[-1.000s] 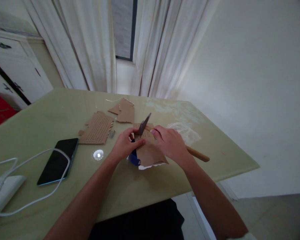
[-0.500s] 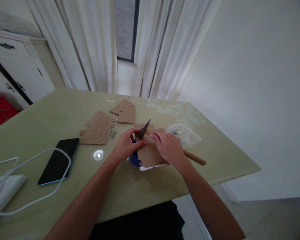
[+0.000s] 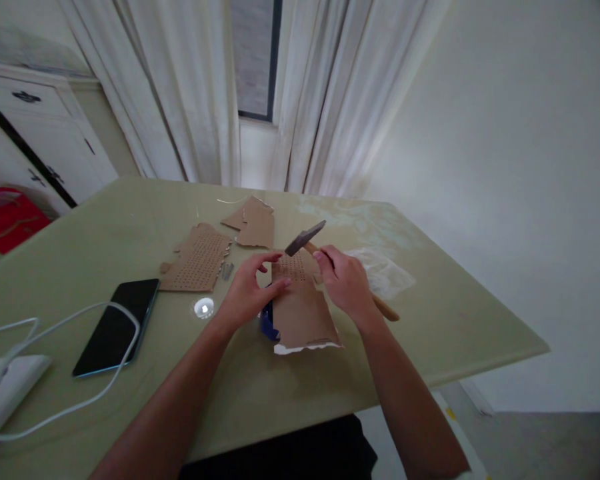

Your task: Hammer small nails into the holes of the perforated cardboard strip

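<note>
My right hand [image 3: 347, 280] is wrapped round the wooden handle of a hammer [image 3: 305, 239]. Its dark metal head is raised a little above the far end of a piece of cardboard [image 3: 303, 313] with rows of small holes. At that cardboard's left edge, my left hand [image 3: 253, 287] has thumb and fingers apart, the thumb resting on the board. Whether a nail stands between them I cannot make out. Something blue [image 3: 269, 323] shows from under the cardboard's left side. A few nails [image 3: 227, 271] lie left of my left hand.
Another hole-punched cardboard piece [image 3: 197, 263] and torn cardboard [image 3: 257, 227] lie farther back. A clear plastic bag [image 3: 385, 273] is behind my right hand. On the left are a phone [image 3: 117, 327], a white cable [image 3: 115, 380] and a white power strip [image 3: 13, 383].
The hammer head has lifted away from my left fingers, up and to the right, and turned. My left thumb and fingers have spread apart, baring more of the holes in the cardboard.
</note>
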The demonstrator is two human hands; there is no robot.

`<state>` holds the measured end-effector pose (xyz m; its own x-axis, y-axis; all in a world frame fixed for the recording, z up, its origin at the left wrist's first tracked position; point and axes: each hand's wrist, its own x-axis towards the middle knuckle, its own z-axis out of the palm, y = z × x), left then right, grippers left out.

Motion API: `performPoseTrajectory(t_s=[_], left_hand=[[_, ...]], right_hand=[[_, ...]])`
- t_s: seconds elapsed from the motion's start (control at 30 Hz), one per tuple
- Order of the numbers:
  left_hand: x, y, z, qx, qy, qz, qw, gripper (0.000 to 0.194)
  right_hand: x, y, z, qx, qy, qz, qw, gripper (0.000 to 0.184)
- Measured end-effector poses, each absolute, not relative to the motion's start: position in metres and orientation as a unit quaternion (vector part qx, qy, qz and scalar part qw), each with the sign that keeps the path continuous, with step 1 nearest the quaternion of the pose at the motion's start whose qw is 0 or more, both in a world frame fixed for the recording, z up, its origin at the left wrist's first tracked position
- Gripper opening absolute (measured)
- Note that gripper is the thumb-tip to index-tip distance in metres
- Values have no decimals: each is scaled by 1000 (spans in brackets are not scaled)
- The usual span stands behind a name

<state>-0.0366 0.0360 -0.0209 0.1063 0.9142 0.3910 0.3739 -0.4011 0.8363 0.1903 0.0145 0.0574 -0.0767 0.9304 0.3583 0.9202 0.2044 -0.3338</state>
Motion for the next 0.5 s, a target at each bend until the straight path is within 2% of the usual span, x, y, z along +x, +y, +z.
performPoseTrajectory(t_s=[0.1,0.2,0.27,0.5], left_hand=[[-48,40,-22,661,585,432,188,31],[-64,41,-24,665,687,293,17,28],[-74,42,-27,654,721,222,-49,30],[-90,52,-45,663,725,177,-63,29]], right_hand=[[194,29,43,-628,-716,-5,306,35],[198,31,24,-625,-687,-6,371,40],[201,26,14,-618,-669,6,413,42],[204,12,13,-592,-668,7,451,36]])
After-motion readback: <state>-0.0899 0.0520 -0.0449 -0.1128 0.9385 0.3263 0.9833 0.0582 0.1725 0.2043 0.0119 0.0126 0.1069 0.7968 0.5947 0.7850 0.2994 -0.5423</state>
